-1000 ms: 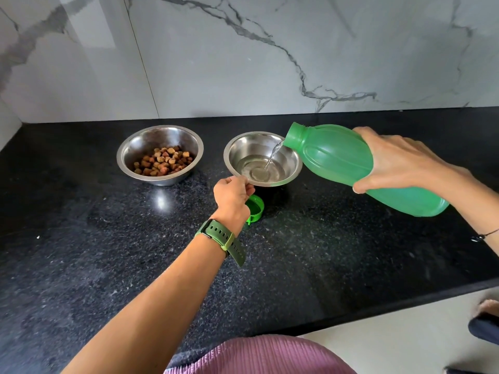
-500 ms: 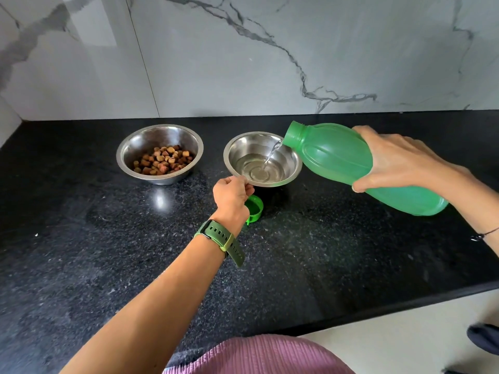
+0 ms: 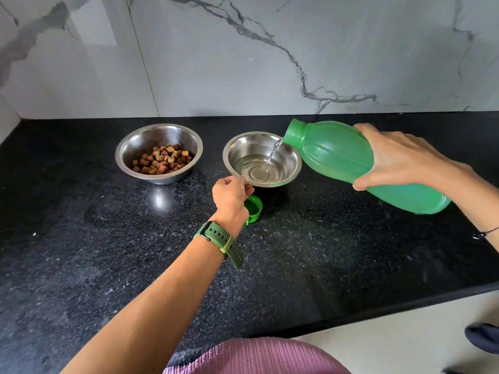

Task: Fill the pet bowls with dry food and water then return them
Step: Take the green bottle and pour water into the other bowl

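Note:
Two steel bowls stand on the black counter (image 3: 81, 265). The left bowl (image 3: 135, 141) holds brown dry food (image 3: 162, 160). The right bowl (image 3: 240, 149) has a shallow pool of water in it. My right hand (image 3: 397, 157) grips a green plastic bottle (image 3: 332, 155), tilted with its open mouth over the right bowl's rim, and a thin stream of water falls into the bowl. My left hand (image 3: 229, 193) pinches that bowl's near rim. The bottle's green cap (image 3: 255, 209) lies on the counter beside my left hand, partly hidden by it.
A marble wall (image 3: 243, 63) rises straight behind the bowls. The counter's front edge runs across the lower right, with pale floor (image 3: 378, 346) beyond it and a dark shoe (image 3: 483, 337) at the far right.
The water in the right bowl has risen a little as the pour goes on. Both hands and the bottle hold nearly the same pose.

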A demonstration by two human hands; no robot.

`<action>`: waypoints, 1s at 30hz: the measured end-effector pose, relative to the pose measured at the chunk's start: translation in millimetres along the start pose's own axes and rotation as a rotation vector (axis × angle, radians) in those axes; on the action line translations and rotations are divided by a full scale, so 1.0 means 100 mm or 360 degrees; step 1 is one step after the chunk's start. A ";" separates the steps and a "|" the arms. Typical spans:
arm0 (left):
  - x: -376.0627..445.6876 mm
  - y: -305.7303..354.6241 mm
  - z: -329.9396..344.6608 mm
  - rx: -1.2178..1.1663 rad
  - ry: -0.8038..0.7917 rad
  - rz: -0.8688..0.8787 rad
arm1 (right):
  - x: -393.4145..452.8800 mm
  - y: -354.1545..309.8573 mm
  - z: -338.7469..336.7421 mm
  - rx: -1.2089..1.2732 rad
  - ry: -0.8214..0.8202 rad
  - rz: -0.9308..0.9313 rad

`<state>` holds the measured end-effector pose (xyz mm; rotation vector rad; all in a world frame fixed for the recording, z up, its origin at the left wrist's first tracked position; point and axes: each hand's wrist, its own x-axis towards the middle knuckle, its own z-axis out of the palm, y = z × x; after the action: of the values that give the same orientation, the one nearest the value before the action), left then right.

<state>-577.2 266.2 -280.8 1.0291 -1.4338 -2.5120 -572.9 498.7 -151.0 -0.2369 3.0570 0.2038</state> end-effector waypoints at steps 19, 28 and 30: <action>0.00 -0.01 0.00 0.0006 -0.0004 0.0029 | 0.03 0.02 -0.05 -0.0009 0.0018 0.0005; 0.00 -0.02 -0.01 0.0018 0.0000 0.0033 | 0.04 0.03 -0.07 -0.0017 0.0016 -0.0016; 0.00 -0.02 -0.01 0.0021 0.0001 0.0033 | 0.04 0.03 -0.08 -0.0017 0.0019 -0.0015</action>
<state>-576.4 266.7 -282.9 1.0119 -1.4550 -2.4912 -577.8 499.9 -143.3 -0.2542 3.0668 0.2194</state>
